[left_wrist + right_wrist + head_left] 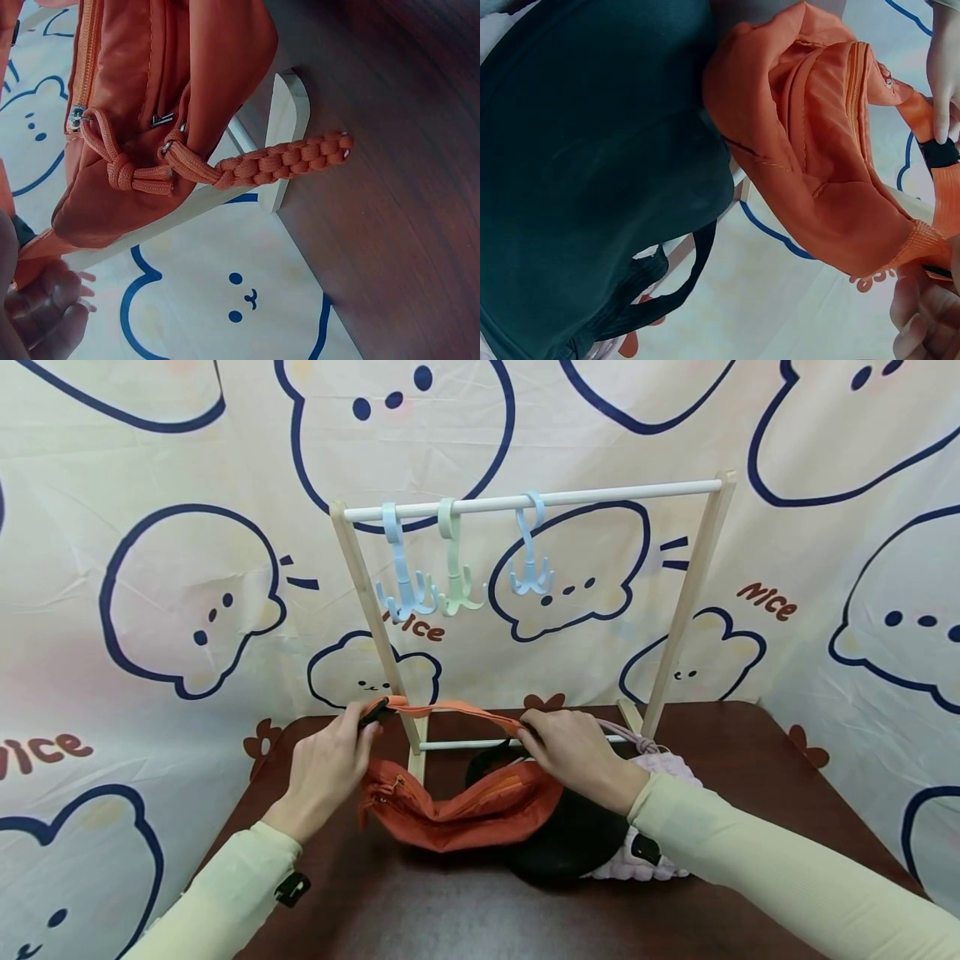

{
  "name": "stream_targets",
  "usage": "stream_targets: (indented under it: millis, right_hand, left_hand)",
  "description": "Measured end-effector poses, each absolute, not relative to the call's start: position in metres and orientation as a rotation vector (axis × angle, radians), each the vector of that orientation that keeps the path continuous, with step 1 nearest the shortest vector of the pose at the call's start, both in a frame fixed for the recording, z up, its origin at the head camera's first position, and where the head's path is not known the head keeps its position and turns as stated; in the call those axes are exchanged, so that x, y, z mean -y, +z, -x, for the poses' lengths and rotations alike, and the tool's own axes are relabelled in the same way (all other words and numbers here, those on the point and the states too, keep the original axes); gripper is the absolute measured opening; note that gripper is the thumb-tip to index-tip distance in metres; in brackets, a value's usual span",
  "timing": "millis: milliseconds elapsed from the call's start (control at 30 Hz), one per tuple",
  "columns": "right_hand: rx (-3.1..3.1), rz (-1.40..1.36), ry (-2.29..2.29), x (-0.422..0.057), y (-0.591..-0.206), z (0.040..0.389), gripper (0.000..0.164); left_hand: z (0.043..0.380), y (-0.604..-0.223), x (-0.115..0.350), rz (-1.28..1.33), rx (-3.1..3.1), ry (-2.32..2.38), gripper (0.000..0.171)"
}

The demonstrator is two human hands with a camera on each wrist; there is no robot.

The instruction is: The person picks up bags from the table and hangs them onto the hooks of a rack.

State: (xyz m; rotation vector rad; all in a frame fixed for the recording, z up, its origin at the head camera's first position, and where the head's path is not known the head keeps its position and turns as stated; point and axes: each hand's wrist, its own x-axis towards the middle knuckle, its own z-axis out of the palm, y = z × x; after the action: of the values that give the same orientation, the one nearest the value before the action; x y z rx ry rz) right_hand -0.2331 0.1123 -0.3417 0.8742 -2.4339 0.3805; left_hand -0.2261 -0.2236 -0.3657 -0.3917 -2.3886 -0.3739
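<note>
An orange zippered waist bag (465,814) hangs by its strap (450,708) between my two hands. My left hand (330,768) pinches the strap beside a black buckle (373,713). At the bag's other end, my right hand (573,747) grips the strap, its fingertips (915,315) curled round the webbing. From the zipper in the left wrist view dangles a braided orange cord pull (285,161). Beside the bag lies a dark bag (600,150) with a thin strap, partly covered by the orange one and my right forearm.
A wooden rack (690,610) with a white rail (622,493) stands at the table's back. Two blue hooks (405,585) and a green hook (456,577) hang from it. A pale pink textured bag (667,768) with a drawstring lies on the brown table (420,910) at right.
</note>
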Motion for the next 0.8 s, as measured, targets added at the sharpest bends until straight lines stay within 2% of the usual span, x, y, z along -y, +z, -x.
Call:
stream_targets:
  millis: [800]
  right_hand:
    - [2.414,-0.876,0.393,-0.1064,-0.3344,0.2305,0.015]
  left_hand:
    - [0.2247,-0.3563,0.2248,0.369,2.363,-0.375,0.026]
